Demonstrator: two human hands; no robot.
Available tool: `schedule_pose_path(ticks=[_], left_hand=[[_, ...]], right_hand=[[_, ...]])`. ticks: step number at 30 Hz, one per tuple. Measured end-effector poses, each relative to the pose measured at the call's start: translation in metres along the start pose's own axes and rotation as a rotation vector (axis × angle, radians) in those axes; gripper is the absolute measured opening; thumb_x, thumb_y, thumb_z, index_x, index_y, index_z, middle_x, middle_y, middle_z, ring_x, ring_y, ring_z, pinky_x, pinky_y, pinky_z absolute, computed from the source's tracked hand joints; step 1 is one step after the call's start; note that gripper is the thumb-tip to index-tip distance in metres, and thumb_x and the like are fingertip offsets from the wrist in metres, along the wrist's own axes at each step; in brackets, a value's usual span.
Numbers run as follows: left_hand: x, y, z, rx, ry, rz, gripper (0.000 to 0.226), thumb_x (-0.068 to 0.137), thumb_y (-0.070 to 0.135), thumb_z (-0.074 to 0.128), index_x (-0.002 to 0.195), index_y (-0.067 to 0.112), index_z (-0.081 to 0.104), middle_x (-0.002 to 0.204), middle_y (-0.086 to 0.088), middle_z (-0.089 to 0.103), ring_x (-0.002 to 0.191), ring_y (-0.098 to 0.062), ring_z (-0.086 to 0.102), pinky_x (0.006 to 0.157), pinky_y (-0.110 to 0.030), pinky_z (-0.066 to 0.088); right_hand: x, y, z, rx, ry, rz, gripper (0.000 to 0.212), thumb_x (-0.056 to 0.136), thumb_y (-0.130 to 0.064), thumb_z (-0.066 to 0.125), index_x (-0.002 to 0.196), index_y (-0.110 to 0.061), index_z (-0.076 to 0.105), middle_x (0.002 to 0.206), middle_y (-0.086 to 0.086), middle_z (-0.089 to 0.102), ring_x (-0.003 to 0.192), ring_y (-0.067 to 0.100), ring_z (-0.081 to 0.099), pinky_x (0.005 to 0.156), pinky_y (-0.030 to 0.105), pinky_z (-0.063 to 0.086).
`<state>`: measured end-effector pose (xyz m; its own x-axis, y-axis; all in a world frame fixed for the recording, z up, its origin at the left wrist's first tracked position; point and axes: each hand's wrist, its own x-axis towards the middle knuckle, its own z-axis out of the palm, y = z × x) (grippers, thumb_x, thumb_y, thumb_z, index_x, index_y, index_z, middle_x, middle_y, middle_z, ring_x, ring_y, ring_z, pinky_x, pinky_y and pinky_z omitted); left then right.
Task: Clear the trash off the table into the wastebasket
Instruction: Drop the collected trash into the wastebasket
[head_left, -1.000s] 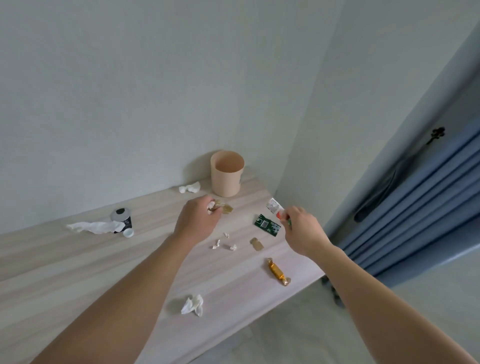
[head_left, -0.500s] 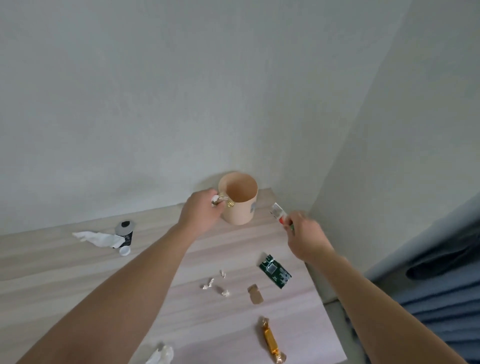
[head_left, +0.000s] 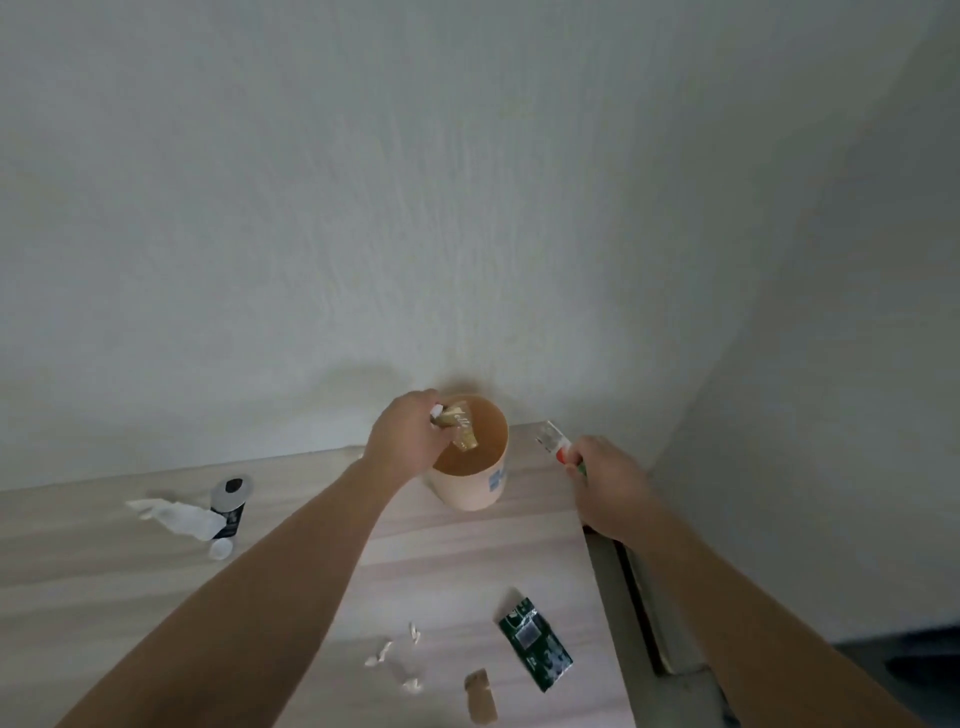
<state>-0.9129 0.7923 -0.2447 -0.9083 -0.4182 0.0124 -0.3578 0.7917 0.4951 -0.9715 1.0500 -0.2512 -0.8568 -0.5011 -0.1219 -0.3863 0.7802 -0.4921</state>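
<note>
Fingers of the left hand (head_left: 408, 435) are curled and pinch a gold wrapper (head_left: 461, 429) together with a white scrap (head_left: 437, 410); the wrapper hangs over the open mouth of the wastebasket (head_left: 470, 496), its shiny foil creased and its lower end inside the rim line. The left forearm runs straight from the lower left up to the basket, wrist bent slightly down, hand over the near-left rim. Fingers of the right hand (head_left: 609, 480) are closed on a small packet (head_left: 555, 441), clear and glossy at the free end, red and green where it meets the grip; the hand is seen from the back, so which fingers press it cannot be told. The right forearm comes up from the lower right; the hand is to the right of the basket, near the table's right edge. The basket is a round, smooth, pale peach cylinder with a blue mark on its side, standing upright at the table's back by the wall. The table (head_left: 93, 566) is pale wood-grain laminate, matte. Left of the basket stands a black tube (head_left: 230, 506) with a crumpled white tissue (head_left: 174, 515) against it and a white cap (head_left: 220, 548) just beside. Nearer the camera lie a green wrapper (head_left: 535, 644), flat and rectangular, a tan scrap (head_left: 480, 696) and several white crumbs (head_left: 395, 657), all apart from each other.
</note>
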Motion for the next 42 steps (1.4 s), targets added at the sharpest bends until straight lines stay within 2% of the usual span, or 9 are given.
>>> schedule_pose_path(ticks=[5,9,12,18,22,27,35,38,42], left_hand=[[0.023,0.000,0.008,-0.036,-0.053,-0.028,0.051,0.070,0.047,0.076,0.111,0.025,0.056,0.102,0.006,0.058,0.090,-0.014,0.056,0.079,-0.031,0.049],[0.029,0.002,0.013,-0.115,-0.048,-0.041,0.057,0.075,0.042,0.076,0.123,0.025,0.052,0.111,0.005,0.053,0.101,-0.015,0.055,0.088,-0.030,0.046],[0.030,0.002,0.016,-0.077,-0.054,0.000,0.060,0.083,0.047,0.067,0.134,0.026,0.044,0.132,0.003,0.049,0.115,-0.016,0.053,0.094,-0.027,0.042],[0.032,-0.006,0.012,0.080,-0.068,0.057,0.063,0.094,0.050,0.046,0.147,0.022,0.027,0.157,-0.004,0.025,0.145,-0.023,0.021,0.117,-0.042,0.025],[0.022,-0.014,0.006,0.180,-0.065,0.072,0.061,0.097,0.047,0.040,0.149,0.021,0.021,0.160,-0.006,0.018,0.148,-0.025,0.014,0.120,-0.045,0.018],[0.003,-0.032,-0.011,0.203,-0.050,0.070,0.059,0.098,0.043,0.039,0.149,0.020,0.022,0.160,-0.008,0.017,0.148,-0.026,0.012,0.120,-0.046,0.015],[-0.037,-0.085,-0.053,0.228,0.048,0.046,0.053,0.098,0.032,0.039,0.147,0.015,0.028,0.157,-0.011,0.024,0.146,-0.026,0.018,0.118,-0.046,0.019],[-0.051,-0.109,-0.072,0.247,0.068,0.016,0.053,0.098,0.032,0.038,0.147,0.015,0.028,0.157,-0.010,0.025,0.145,-0.026,0.019,0.118,-0.045,0.019],[-0.069,-0.138,-0.097,0.249,0.107,-0.026,0.053,0.097,0.032,0.040,0.146,0.015,0.031,0.156,-0.011,0.028,0.144,-0.027,0.023,0.118,-0.045,0.022]], right_hand=[[0.029,0.010,0.010,0.029,-0.018,-0.027,0.010,0.095,-0.018,0.050,0.086,-0.021,0.052,0.094,0.004,0.055,0.086,0.026,0.056,0.070,0.030,0.035],[0.031,0.016,0.020,0.048,-0.067,0.000,0.011,0.095,-0.019,0.050,0.085,-0.024,0.049,0.094,0.002,0.054,0.079,0.020,0.050,0.069,0.029,0.036],[0.031,0.023,0.021,0.056,-0.072,0.016,0.012,0.095,-0.019,0.050,0.084,-0.025,0.048,0.096,0.003,0.054,0.079,0.020,0.048,0.069,0.029,0.035],[0.037,0.021,0.015,0.036,-0.042,0.018,0.011,0.096,-0.018,0.049,0.086,-0.023,0.050,0.095,-0.001,0.052,0.079,0.017,0.047,0.069,0.027,0.034],[0.034,0.016,0.014,0.017,-0.039,0.013,0.012,0.095,-0.016,0.050,0.085,-0.023,0.049,0.095,0.000,0.051,0.081,0.020,0.052,0.068,0.028,0.035],[0.035,-0.003,0.007,-0.038,-0.021,-0.031,0.011,0.095,-0.016,0.051,0.086,-0.021,0.048,0.093,0.000,0.048,0.079,0.019,0.047,0.070,0.027,0.034],[0.048,-0.057,0.007,-0.095,0.005,-0.144,0.008,0.093,-0.017,0.051,0.087,-0.015,0.055,0.094,0.007,0.058,0.085,0.025,0.058,0.071,0.032,0.041],[0.057,-0.079,0.010,-0.144,-0.022,-0.159,0.007,0.093,-0.020,0.050,0.087,-0.019,0.053,0.099,0.006,0.060,0.088,0.024,0.058,0.076,0.032,0.043],[0.071,-0.106,0.019,-0.217,-0.041,-0.175,0.015,0.093,-0.021,0.049,0.100,-0.015,0.060,0.100,0.004,0.062,0.088,0.021,0.059,0.079,0.032,0.048]])
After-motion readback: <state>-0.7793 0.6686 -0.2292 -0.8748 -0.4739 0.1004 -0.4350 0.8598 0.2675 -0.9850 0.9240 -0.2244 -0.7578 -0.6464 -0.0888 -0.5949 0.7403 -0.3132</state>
